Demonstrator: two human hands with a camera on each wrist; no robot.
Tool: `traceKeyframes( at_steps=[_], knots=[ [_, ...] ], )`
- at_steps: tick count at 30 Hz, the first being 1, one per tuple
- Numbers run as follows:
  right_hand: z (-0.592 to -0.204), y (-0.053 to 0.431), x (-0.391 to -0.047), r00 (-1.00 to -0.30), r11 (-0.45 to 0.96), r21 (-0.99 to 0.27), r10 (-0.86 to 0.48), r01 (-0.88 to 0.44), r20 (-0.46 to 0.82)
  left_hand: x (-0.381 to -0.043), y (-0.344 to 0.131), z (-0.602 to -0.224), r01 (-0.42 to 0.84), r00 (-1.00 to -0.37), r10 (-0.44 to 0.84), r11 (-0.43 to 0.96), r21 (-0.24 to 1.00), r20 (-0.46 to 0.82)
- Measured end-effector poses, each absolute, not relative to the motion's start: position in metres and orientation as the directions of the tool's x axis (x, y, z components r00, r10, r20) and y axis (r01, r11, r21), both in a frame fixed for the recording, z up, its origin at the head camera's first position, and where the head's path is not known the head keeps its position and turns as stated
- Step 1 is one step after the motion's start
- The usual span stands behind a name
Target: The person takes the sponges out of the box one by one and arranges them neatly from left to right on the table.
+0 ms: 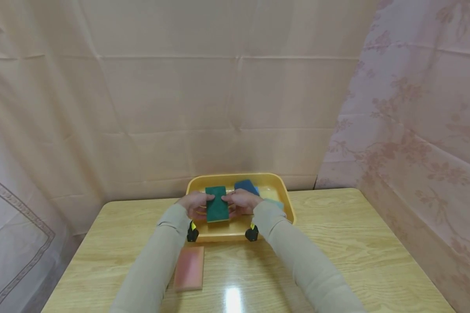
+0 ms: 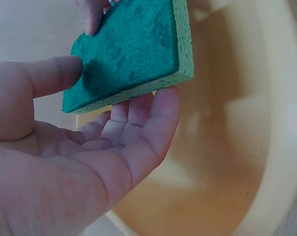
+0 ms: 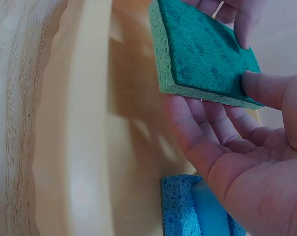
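Note:
Both hands hold one green sponge (image 1: 217, 204) over the yellow tray (image 1: 219, 238). Its dark green scouring side faces up, with pale green porous foam beneath, plain in the left wrist view on the sponge (image 2: 133, 49). My left hand (image 1: 196, 203) pinches one long edge, thumb on top and fingers underneath. On the opposite edge my right hand (image 1: 243, 201) grips the same way. In the right wrist view, a blue porous sponge (image 3: 178, 204) lies in the tray below the right hand, beside a smooth light blue piece (image 3: 210, 209) partly hidden by that hand.
A dark blue sponge (image 1: 246, 187) and a pale green piece (image 1: 274, 203) lie in the tray's right part. On the wooden table (image 1: 329, 243) a pink sponge (image 1: 189, 268) lies in front of the tray, beside the left sleeve. A beige curtain (image 1: 203, 108) hangs behind the table.

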State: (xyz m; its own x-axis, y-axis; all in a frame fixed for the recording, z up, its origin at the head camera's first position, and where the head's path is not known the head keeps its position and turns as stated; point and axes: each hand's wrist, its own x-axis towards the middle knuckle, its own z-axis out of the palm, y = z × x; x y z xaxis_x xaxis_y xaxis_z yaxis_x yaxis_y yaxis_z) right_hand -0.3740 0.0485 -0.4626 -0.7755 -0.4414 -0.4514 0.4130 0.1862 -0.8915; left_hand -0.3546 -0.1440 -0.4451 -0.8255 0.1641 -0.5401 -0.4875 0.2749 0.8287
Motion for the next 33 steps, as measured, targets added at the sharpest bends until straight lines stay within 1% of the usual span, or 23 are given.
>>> traceKeyframes(
  at_steps=[15, 33],
  knots=[
    [-0.4608, 0.0518, -0.3729, -0.781, 0.196, -0.893, -0.435, 0.404, -0.449, -0.3546, -0.145, -0.4419, -0.452, -0.832, 0.192, 0.31, 0.836, -0.521],
    [-0.461, 0.0556, -0.3723, -0.79, 0.214, -0.903, -0.438, 0.372, -0.429, -0.3527, -0.1463, -0.4422, -0.4, -0.849, 0.232, 0.308, 0.863, -0.476]
  ],
)
